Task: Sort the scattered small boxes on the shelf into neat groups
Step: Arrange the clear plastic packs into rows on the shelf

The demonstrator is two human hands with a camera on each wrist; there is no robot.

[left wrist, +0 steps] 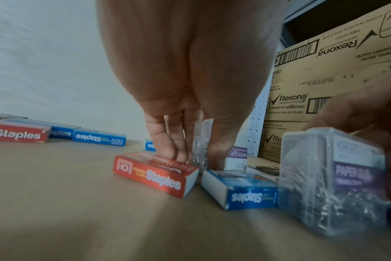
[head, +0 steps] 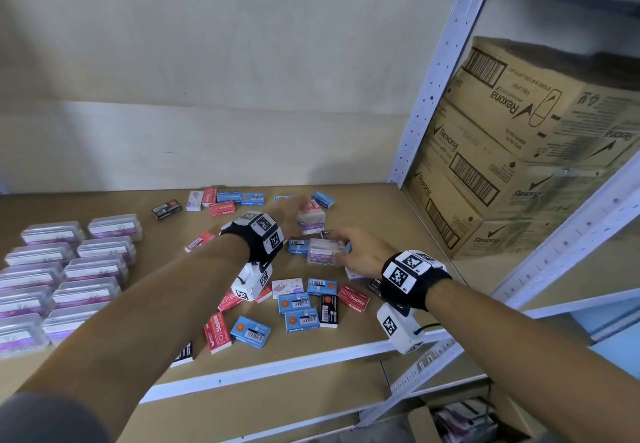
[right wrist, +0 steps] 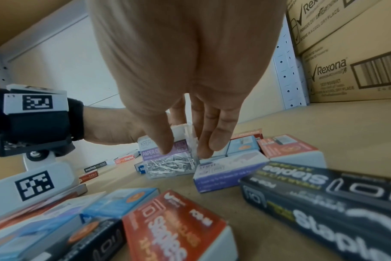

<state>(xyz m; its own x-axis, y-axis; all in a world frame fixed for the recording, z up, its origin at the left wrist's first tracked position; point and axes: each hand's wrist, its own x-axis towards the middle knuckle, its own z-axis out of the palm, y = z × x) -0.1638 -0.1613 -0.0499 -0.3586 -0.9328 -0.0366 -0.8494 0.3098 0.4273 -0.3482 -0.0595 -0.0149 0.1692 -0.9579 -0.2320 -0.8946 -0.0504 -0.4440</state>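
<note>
Brown board forms the shelf (head: 114,200), edged in front by a white metal rail (head: 277,370); nearest that rail lie scattered red, blue and black cardboard staple boxes (head: 294,304), flat and at odd angles; to the left, clear plastic paper-clip cases with purple labels (head: 69,276) stand in two tidy columns; further in, the right hand (head: 360,252) pinches a clear paper-clip case (head: 325,251) between thumb and fingers, down among the loose boxes; just behind, the left hand (head: 289,208) grips a second clear case (head: 311,222) set on the board, fingers on one side and thumb on the other; more small boxes (head: 225,200) lie along the pale back wall; brown Rexona cartons (head: 519,151) are stacked at far right beyond the perforated white upright (head: 429,96).
</note>
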